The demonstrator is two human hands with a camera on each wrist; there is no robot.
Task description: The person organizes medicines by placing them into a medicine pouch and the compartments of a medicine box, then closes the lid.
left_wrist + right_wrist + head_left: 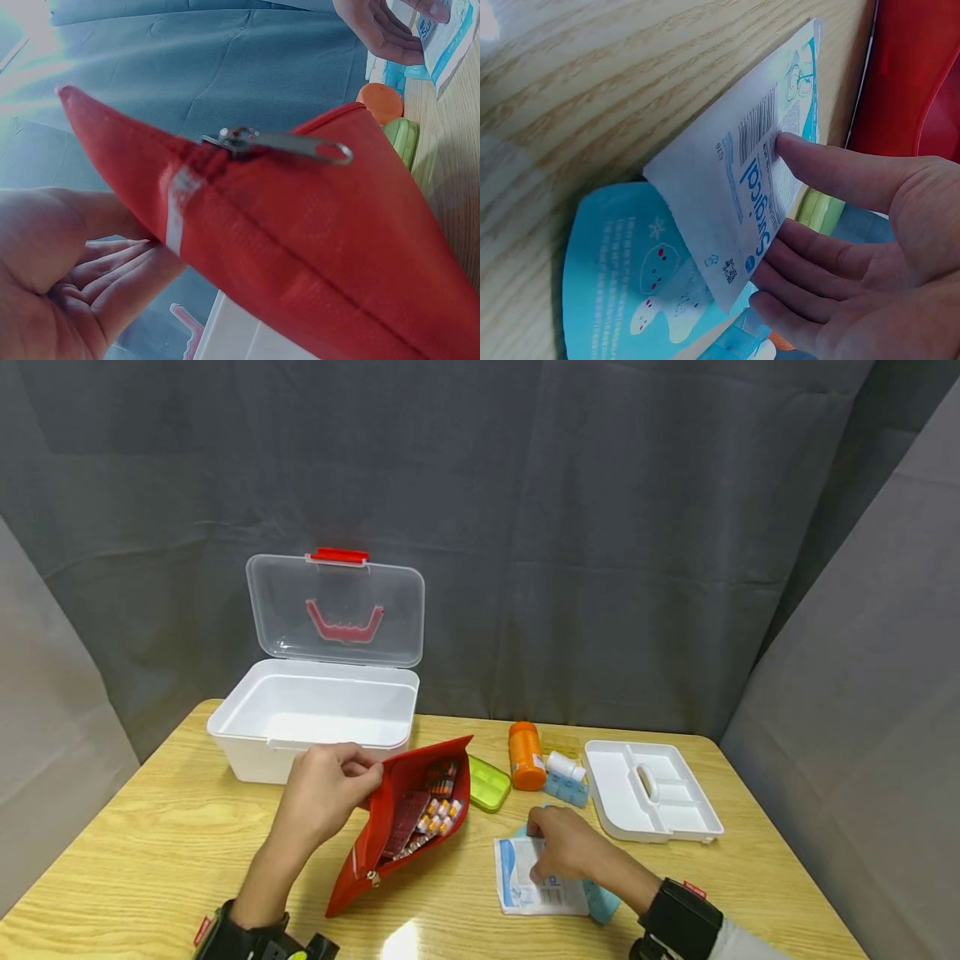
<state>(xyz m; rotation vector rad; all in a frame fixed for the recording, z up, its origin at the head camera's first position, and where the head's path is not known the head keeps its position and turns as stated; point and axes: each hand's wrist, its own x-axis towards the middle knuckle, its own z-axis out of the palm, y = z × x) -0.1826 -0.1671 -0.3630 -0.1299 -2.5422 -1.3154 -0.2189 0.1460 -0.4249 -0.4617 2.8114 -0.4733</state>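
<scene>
My left hand [322,792] pinches the rim of a red zippered pouch [360,866], which stands tilted with its mouth wide. Blister packs of pills [440,817] fill the inside of the pouch. In the left wrist view the metal zipper pull [300,144] hangs near the pouch's corner. My right hand [572,845] pinches a white and blue packet marked "Surgical" [739,176] by its edge, thumb on the printed face. Partly under that packet lies a teal packet [604,262] with cartoon drawings.
Behind the left hand is a white box [247,752] with its clear lid [285,585] raised. A green pill case [487,785], an orange bottle [527,756], a small white bottle [564,766] and a blue pill case [566,789] stand near a white divided tray [618,793].
</scene>
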